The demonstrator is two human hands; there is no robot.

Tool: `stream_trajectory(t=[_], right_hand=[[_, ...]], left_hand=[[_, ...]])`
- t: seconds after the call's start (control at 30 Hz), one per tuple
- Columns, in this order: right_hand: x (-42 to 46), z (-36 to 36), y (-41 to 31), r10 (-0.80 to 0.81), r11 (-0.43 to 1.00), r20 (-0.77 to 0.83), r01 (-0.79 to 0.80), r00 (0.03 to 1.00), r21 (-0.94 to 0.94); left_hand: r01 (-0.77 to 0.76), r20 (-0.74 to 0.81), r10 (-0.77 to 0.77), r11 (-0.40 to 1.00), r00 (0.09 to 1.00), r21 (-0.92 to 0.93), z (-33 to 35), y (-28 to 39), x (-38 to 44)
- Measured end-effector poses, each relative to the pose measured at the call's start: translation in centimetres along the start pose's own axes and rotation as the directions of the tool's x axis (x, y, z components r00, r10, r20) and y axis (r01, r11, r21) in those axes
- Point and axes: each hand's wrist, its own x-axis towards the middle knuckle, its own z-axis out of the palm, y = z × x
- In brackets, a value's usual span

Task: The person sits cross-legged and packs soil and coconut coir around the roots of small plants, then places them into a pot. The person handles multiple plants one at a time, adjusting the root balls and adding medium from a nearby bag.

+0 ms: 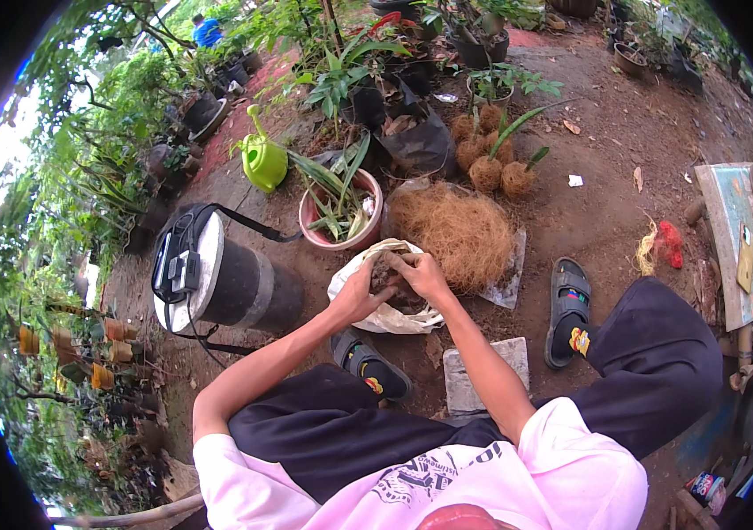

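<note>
A white sack [409, 322] with its rim rolled down stands on the ground before me, with dark soil [409, 305] inside. Over its mouth my left hand [358, 291] and my right hand [421, 273] curve towards each other, fingertips nearly meeting. Between them is a dark brown clump of soil [382, 273], partly covered by the fingers. Just beyond the sack, to the right, a heap of brown coconut fibre [453, 228] lies on a clear plastic sheet [512, 278]. Several fibre-wrapped balls [486, 173], some with green leaves, sit farther back.
Left of the sack are a black bucket [244, 278] with strapped gear on its white lid, a pink pot [374, 228] of cut leaves and a green watering can [264, 162]. A paving block [486, 371] lies below my forearms. At right stands a low table [731, 218] holding a phone [745, 258].
</note>
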Motion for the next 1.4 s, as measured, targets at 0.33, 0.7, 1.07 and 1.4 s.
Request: stream_trajectory(t=[0.33,0.7,1.07,1.4], right_hand=[[1.9,0.0,4.5,-0.19,0.97,0.035,0.193,0.981,-0.145],[0.2,-0.5,1.8,-0.207,0.978,0.144,0.203,0.968,0.045],[0.8,0.5,4.9,0.0,0.784,0.204,-0.126,0.979,0.608],[-1.5,1.9,2.0,-0.107,0.92,-0.126,0.146,0.986,0.364]], left_hand=[[0.17,0.021,-0.17,0.985,0.985,0.011,0.0,-1.3,-0.4],[0.167,0.163,-0.14,0.973,0.977,-0.161,-0.5,-0.3,-0.5],[0.047,0.114,-0.026,0.98,0.993,-0.193,0.3,-1.7,-0.4],[0.314,0.235,-0.237,0.869,0.943,-0.382,-0.5,-1.1,-0.1]])
